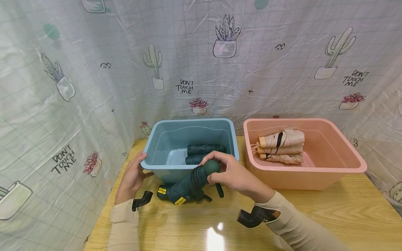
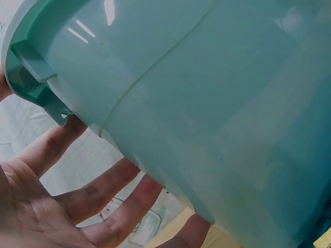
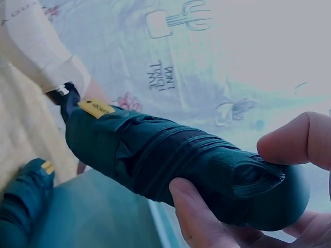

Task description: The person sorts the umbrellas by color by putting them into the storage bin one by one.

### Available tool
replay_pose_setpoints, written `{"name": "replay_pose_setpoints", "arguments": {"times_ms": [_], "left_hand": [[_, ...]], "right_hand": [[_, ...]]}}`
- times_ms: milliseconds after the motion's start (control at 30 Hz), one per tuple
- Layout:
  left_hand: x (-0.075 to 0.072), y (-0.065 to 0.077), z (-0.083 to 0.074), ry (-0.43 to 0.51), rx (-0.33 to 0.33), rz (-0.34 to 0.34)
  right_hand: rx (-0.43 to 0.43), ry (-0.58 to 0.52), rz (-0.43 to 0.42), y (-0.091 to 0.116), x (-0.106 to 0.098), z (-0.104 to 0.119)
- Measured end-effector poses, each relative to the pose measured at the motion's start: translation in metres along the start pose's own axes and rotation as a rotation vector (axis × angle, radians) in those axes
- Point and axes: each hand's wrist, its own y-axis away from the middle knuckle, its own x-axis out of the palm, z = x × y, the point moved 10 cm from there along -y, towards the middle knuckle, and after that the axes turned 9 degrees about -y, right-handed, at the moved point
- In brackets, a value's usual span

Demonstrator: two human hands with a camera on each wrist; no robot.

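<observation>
My right hand [image 1: 230, 172] holds a folded dark green umbrella [image 1: 190, 184] by its rounded end, thumb and fingers around it. In the right wrist view, the umbrella [image 3: 155, 155] slants across the picture, its yellow tag at the far end. A second dark green umbrella [image 1: 162, 192] with a yellow tag lies on the table, partly hidden behind the held one. Two more dark umbrellas [image 1: 204, 150] lie inside the light blue bin [image 1: 190, 167]. At that bin's left front corner is my left hand [image 1: 132, 176], its extended fingers [image 2: 103, 188] touching the outer wall below the rim.
Right of the blue bin stands a pink bin [image 1: 304, 169] with several cream folded umbrellas [image 1: 282, 143] in its left part. Both bins stand on a wooden table [image 1: 188, 230]. A cactus-print curtain [image 1: 201, 69] hangs behind the table and along its sides.
</observation>
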Motion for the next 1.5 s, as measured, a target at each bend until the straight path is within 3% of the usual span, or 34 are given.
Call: {"name": "replay_pose_setpoints", "arguments": {"times_ms": [400,767,1100,1500], "left_hand": [[-0.001,0.0,0.001,-0.007,-0.005,-0.005],[-0.002,0.0,0.002,-0.01,-0.006,0.004],[0.0,-0.001,0.001,-0.011,0.004,0.01],[0.002,-0.004,0.002,-0.005,-0.009,0.002]], "right_hand": [[0.025,-0.08,-0.033,-0.006,-0.016,0.03],[0.008,-0.123,-0.071,-0.028,-0.032,0.057],[0.052,-0.18,-0.121,-0.052,-0.045,0.061],[0.11,-0.214,-0.217,-0.085,-0.066,0.05]]}}
